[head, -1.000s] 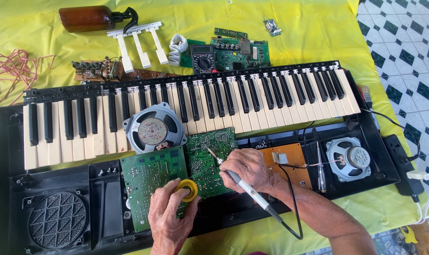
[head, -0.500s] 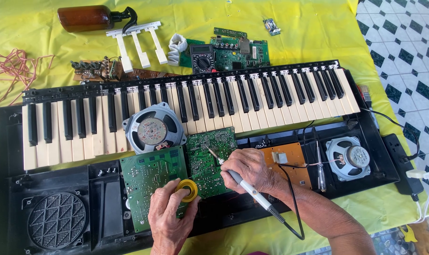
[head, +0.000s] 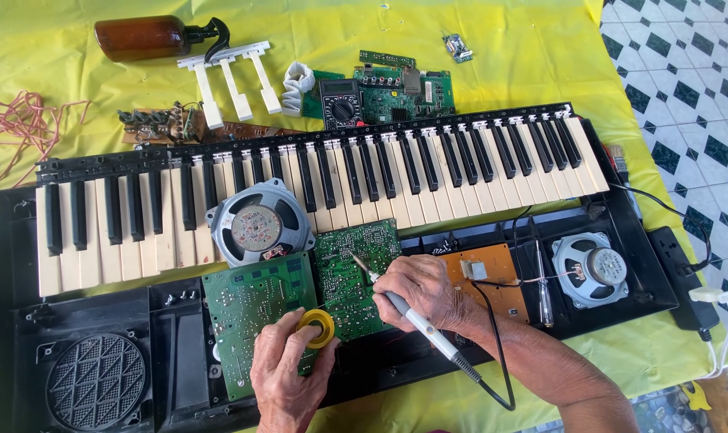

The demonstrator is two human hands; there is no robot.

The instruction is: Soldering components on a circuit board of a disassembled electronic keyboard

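Note:
An opened black electronic keyboard lies on a yellow cloth, its white and black keys running across the middle. Two green circuit boards sit in its lower half. My right hand grips a soldering iron whose tip touches the right-hand board. My left hand rests on the left-hand board and holds a small round yellow tin. A loose speaker lies on the keys just above both boards.
A second speaker sits at the keyboard's right end beside a screwdriver and an orange board. Behind the keys lie a brown bottle, spare white keys, a multimeter, more boards. Red wire lies left.

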